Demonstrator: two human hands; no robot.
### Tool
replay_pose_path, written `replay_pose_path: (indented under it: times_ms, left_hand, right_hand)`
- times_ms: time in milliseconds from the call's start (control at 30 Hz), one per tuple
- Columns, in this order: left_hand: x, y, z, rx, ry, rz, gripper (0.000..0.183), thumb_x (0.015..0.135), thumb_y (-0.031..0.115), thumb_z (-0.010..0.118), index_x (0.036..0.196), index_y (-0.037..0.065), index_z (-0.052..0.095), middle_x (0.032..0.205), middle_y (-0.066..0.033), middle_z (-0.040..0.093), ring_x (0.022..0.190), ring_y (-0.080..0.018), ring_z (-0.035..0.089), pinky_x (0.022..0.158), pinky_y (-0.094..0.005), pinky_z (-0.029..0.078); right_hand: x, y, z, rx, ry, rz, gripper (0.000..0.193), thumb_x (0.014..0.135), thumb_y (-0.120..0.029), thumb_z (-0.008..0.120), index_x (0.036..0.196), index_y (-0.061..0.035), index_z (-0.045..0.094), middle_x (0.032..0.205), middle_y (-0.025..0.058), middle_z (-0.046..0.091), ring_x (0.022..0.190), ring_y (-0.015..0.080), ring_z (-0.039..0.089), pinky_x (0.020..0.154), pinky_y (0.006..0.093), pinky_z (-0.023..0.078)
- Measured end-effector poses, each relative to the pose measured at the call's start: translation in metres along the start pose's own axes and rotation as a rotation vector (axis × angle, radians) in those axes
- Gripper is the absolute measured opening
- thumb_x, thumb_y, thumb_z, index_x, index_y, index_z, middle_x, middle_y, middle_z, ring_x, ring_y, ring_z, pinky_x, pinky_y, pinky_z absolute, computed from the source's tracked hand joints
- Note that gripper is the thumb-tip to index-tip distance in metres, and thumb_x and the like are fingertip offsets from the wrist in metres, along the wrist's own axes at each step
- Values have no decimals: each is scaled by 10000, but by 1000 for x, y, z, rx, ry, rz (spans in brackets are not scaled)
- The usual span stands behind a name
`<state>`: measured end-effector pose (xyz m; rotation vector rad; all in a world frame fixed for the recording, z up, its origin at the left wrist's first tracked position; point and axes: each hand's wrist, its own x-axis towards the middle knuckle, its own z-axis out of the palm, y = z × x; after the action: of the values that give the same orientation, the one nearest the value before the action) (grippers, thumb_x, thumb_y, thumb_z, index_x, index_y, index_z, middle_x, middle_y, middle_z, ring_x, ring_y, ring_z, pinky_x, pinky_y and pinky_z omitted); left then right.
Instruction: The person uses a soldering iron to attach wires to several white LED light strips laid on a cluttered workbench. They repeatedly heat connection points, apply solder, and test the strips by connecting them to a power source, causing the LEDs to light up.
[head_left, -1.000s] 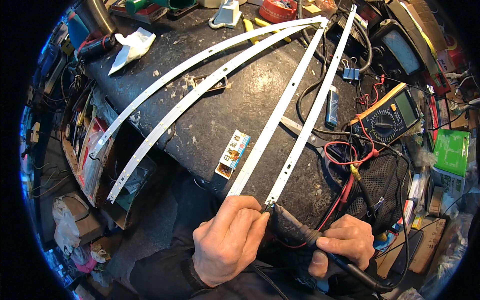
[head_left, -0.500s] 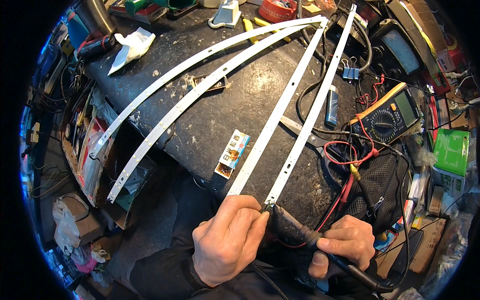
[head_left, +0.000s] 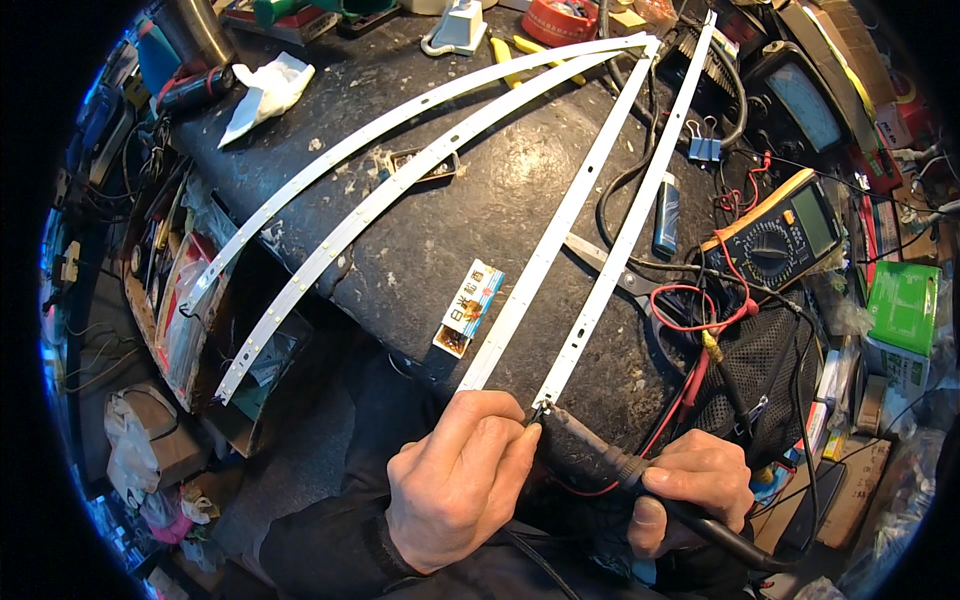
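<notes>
My right hand [head_left: 695, 488] is closed around the dark handle of a soldering iron [head_left: 598, 450]. The iron's tip meets the lower end of a white LED strip [head_left: 625, 245]. At that same end my left hand [head_left: 455, 485] pinches what looks like a thin dark wire [head_left: 538, 413]; the fingers hide most of it. Directly above the left fingers lies the near end of a second white LED strip [head_left: 550, 240]. To its left sits a small rosin box [head_left: 467, 308] with brown contents.
Two more LED strips [head_left: 345, 235] curve leftward past the bench edge. Scissors [head_left: 610, 265], a blue lighter [head_left: 665, 215] and a yellow-edged multimeter [head_left: 770, 240] with red leads lie right. A crumpled white tissue [head_left: 268, 95] rests far left. Open boxes of clutter stand beside the bench.
The view has shifted very slightly. The iron's tip and the wire have moved a little at the strip's end; both hands keep their hold.
</notes>
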<state>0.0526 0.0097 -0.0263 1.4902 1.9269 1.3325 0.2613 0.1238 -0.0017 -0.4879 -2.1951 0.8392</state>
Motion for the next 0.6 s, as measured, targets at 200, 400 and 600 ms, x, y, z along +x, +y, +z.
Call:
replay_pose_path:
  times_ms: [200, 400, 600]
  left_hand:
    - [1, -1, 2, 1, 20, -3, 155, 894, -29, 873, 914, 1, 723, 1018, -110, 730, 714, -188, 752, 594, -311, 588]
    - [0, 0, 1, -4, 0, -5, 143, 914, -39, 846, 927, -12, 706, 1028, -109, 708, 759, -232, 770, 650, -327, 622]
    - [0, -1, 1, -16, 3, -7, 143, 914, -42, 846, 924, -16, 705, 1024, -113, 707, 761, -231, 771, 652, -325, 626]
  right_hand:
    - [2, 1, -1, -14, -37, -12, 288, 875, -131, 917, 1089, -24, 756, 755, 86, 752, 588, 189, 734, 534, 316, 588]
    - [1, 5, 1, -6, -22, -35, 275, 863, -121, 918, 1062, -14, 760, 734, 97, 749, 585, 192, 734, 521, 312, 584]
    - [1, 4, 1, -1, -20, -28, 277, 853, -120, 921, 1051, -9, 763, 733, 97, 749, 585, 194, 735, 518, 312, 585]
